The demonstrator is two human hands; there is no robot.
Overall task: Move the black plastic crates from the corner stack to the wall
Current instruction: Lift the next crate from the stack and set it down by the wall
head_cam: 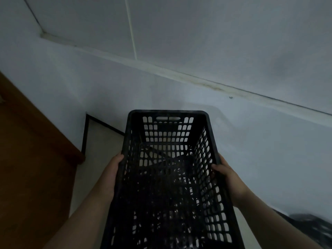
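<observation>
Gripping black crate (168, 159), perforated walls, empty

We hold a black perforated crate (168, 177) by its long sides, our left hand (111, 177) on its left rim and our right hand (227, 177) on its right rim. A white wall (251, 137) stands beyond it, a brown door (32, 159) at left.

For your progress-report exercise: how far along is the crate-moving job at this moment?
Done: nothing confirmed; no crate shows set down by the white wall. In hand: one black crate, empty, carried with the left hand and right hand in a grip on its long rims. Left: placing it; the corner stack is out of view.
</observation>
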